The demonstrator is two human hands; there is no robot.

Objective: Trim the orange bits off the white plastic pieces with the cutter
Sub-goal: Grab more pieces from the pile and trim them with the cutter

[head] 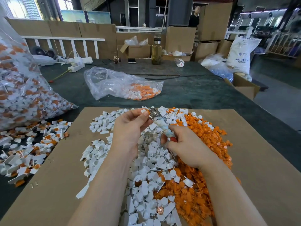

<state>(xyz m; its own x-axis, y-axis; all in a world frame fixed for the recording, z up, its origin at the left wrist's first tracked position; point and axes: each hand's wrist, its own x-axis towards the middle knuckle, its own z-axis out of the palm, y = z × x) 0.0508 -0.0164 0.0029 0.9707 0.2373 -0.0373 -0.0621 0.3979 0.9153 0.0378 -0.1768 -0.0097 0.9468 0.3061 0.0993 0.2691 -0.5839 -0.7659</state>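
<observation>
- The left hand [130, 126] is pinching a white plastic piece [143, 111] with an orange bit, holding it against the cutter's metal head.
- The right hand [184, 147] is gripping the cutter [160, 126] by its taped handles, over the white pile [146, 168] and orange pile [206, 139] on the cardboard sheet [260, 160].
- Whether the blades are closed is hard to make out.

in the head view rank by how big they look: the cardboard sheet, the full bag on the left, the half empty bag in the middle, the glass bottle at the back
1. cardboard sheet
2. full bag
3. half-empty bag
4. glass bottle

The bottle stands farthest back, so its true size is unsure.
</observation>
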